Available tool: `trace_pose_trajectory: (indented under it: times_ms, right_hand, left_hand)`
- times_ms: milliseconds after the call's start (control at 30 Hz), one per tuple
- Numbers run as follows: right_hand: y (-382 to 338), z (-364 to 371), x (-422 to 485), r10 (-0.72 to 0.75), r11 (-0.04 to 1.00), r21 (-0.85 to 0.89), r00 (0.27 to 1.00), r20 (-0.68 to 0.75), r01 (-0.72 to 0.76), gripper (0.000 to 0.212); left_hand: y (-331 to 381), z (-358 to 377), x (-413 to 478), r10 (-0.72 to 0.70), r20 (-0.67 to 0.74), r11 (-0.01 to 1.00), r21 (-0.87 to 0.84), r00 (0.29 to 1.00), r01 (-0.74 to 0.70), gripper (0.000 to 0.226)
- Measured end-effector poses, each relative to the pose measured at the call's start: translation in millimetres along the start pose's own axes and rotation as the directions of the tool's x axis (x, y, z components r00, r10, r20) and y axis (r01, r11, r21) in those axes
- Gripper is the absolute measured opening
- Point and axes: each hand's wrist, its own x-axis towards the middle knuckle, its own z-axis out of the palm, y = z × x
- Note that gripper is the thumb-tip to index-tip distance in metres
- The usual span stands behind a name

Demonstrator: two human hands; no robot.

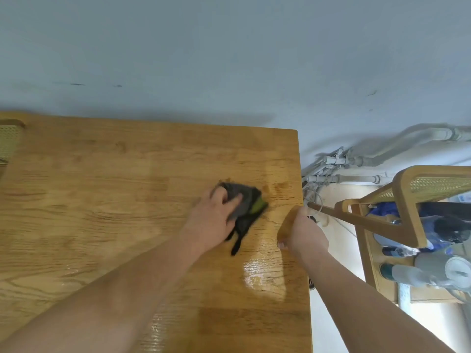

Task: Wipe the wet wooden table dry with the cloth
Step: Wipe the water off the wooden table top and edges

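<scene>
Left hand presses the cloth [244,210] flat on the wet table, near its right edge.

The cloth, dark grey with a green patch, lies bunched under the left hand [214,220], whose fingers [234,201] are spread over it and push down rather than pinch; a loose dark tail trails out from under the palm toward the person. Just beyond the fingertips sit small damp spots, and nearer the person than the grip a glossy pool [262,271] shines on the table [102,200]. The right hand [303,233] is beside the cloth at the table's edge, curled; whether it grips the edge I cannot tell. Risk, as I judge it: the bunched cloth may only smear water, or a sideways stroke may push the pool off the edge onto the floor by the chair [407,200].
</scene>
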Motion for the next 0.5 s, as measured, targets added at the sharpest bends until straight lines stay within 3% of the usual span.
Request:
trace_pose_trajectory:
  times_ms: [67, 133, 200, 267, 333, 400, 500]
  right_hand:
    - [0, 0, 2, 0.014, 1.0, 0.016, 1.0, -0.002, -0.014, 0.09]
    - [0, 1, 3, 0.019, 1.0, 0.018, 1.0, -0.002, -0.019, 0.094]
    - [1, 1, 4, 0.01, 0.999, 0.032, 1.0, -0.03, -0.009, 0.083]
    - [3, 1, 3, 0.009, 0.999, 0.04, 0.999, -0.049, -0.007, 0.071]
    - [3, 2, 3, 0.004, 0.999, 0.038, 1.0, -0.028, -0.003, 0.077]
    - [5, 3, 3, 0.005, 1.0, 0.023, 1.0, -0.016, -0.005, 0.092]
    - [7, 5, 1, 0.006, 1.0, 0.002, 1.0, -0.019, -0.006, 0.101]
  left_hand:
    - [14, -4, 8, -0.246, -0.085, 0.967, -0.094, 0.965, 0.238, 0.062]
    - [43, -1, 4, -0.266, -0.079, 0.958, -0.129, 0.961, 0.255, 0.063]
    - [67, 6, -6, -0.046, -0.013, 0.992, -0.116, 0.999, 0.044, 0.063]
    - [66, 11, -6, 0.215, 0.037, 0.976, -0.055, 0.976, -0.213, 0.062]
    - [45, 10, 9, 0.262, 0.055, 0.965, -0.015, 0.964, -0.261, 0.061]
    - [31, 3, 25, 0.083, 0.003, 0.996, -0.021, 0.997, -0.083, 0.061]
    - [51, -6, 32, -0.204, -0.068, 0.976, -0.092, 0.977, 0.198, 0.064]
